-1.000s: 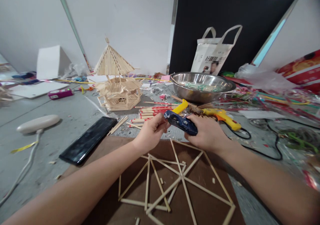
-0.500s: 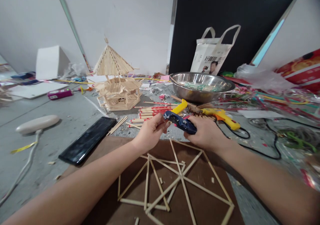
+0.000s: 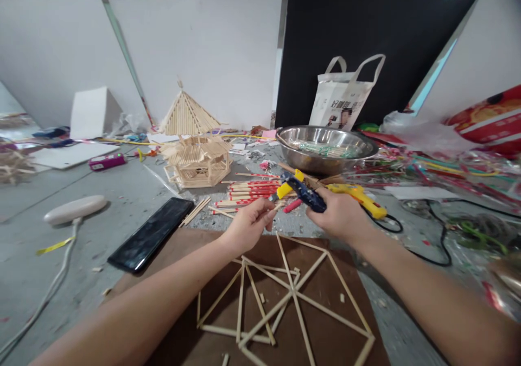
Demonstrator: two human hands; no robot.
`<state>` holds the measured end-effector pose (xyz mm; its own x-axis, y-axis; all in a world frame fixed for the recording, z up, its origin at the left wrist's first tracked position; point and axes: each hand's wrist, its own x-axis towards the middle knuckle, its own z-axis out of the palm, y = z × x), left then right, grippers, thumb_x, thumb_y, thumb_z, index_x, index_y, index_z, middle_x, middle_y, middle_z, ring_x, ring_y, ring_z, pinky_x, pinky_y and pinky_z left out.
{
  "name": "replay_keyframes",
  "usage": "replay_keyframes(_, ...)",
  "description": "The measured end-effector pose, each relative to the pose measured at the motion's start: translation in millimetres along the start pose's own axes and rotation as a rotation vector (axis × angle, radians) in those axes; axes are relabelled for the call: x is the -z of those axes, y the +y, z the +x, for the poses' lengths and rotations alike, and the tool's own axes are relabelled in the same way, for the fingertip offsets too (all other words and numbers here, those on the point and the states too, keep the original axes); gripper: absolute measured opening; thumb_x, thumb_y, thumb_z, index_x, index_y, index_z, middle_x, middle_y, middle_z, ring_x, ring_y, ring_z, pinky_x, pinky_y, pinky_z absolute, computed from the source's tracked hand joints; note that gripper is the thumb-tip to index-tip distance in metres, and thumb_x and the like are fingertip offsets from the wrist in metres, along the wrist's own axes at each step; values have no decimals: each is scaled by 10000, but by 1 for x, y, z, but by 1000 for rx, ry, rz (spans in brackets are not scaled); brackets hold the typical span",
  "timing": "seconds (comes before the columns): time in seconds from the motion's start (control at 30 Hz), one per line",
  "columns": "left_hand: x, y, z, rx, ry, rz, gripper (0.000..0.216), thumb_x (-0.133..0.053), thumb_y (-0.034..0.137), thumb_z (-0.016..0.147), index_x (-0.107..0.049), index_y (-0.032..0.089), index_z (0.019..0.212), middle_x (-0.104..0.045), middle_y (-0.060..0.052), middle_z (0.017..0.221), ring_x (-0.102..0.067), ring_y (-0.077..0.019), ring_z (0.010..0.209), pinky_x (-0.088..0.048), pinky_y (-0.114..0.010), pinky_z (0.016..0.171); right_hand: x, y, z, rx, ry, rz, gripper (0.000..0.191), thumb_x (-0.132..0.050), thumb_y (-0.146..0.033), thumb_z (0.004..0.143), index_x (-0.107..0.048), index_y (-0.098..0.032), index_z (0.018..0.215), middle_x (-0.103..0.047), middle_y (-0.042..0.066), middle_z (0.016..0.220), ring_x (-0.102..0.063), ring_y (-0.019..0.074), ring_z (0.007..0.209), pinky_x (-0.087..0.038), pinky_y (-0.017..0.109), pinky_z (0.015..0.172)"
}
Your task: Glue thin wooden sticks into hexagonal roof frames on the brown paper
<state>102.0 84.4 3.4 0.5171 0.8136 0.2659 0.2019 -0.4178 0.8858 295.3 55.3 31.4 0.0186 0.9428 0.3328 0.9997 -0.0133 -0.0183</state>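
Observation:
My right hand (image 3: 341, 217) grips a dark blue cutter (image 3: 306, 193) with a yellow and red part, held above the floor. My left hand (image 3: 248, 224) pinches a thin wooden stick (image 3: 275, 207) whose end reaches the cutter's jaws. Below both hands lies a flat frame of glued sticks (image 3: 285, 301) on a brown board (image 3: 337, 290). Both hands are closed on what they hold.
A black phone (image 3: 151, 233) lies left of the board. Beyond are a stick pavilion model (image 3: 196, 149), red-wrapped chopsticks (image 3: 249, 190), a steel bowl (image 3: 325, 146), a yellow glue gun (image 3: 358, 197) with black cord, a white bag (image 3: 345, 95) and a white lamp (image 3: 75, 210).
The camera tilted up slightly. My right hand turned the cutter so it points away, and the stick in my left hand now shows at its jaws.

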Motion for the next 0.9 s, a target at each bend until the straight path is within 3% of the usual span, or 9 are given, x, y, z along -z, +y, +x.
replay_keyframes(0.1, -1, -3, 2, 38, 26, -91, 201, -368, 356, 798, -417, 164, 768, -457, 63, 533, -343, -24, 369, -274, -144, 378, 3, 8, 5, -57, -55, -22, 378, -420, -440, 677, -536, -196, 941, -644, 69, 748, -592, 236, 693, -366, 285, 556)
replay_keyframes(0.23, 2, -7, 10, 126, 35, -170, 209, -329, 380, 804, -384, 177, 803, -491, 59, 547, -347, -26, 325, -245, -136, 325, -5, 10, 6, 28, -199, -91, 408, -428, -511, 659, -547, -204, 902, -635, 81, 782, -582, 255, 716, -365, 311, 566)
replay_keyframes(0.4, 15, -8, 20, 210, -77, 112, 185, -307, 328, 807, -380, 159, 829, -611, -19, 706, -475, -44, 418, -356, -151, 407, -19, 6, 1, 110, -242, -103, 540, -416, -617, 626, -520, -195, 947, -615, 105, 870, -560, 287, 790, -380, 344, 590)
replay_keyframes(0.5, 24, -8, 27, 234, -157, 206, 159, -373, 283, 766, -444, 141, 762, -623, -26, 697, -512, -67, 478, -383, -170, 455, -23, 4, -1, 125, -283, -110, 559, -403, -643, 622, -525, -178, 908, -603, 115, 900, -553, 290, 805, -386, 347, 598)
replay_keyframes(0.7, 38, -13, 34, 222, -194, 478, 123, -532, 247, 611, -564, 135, 649, -581, -2, 629, -494, -118, 601, -361, -215, 567, -25, -3, -4, 202, -237, -190, 629, -322, -645, 678, -504, -115, 964, -589, 162, 869, -541, 284, 808, -361, 356, 671)
replay_keyframes(0.9, 44, -8, 19, 246, -225, 591, 193, -525, 302, 617, -600, 143, 695, -574, 9, 631, -486, -118, 603, -325, -202, 534, -33, -4, -4, 271, -124, -181, 654, -285, -628, 707, -496, -79, 991, -564, 198, 935, -494, 303, 888, -289, 407, 793)
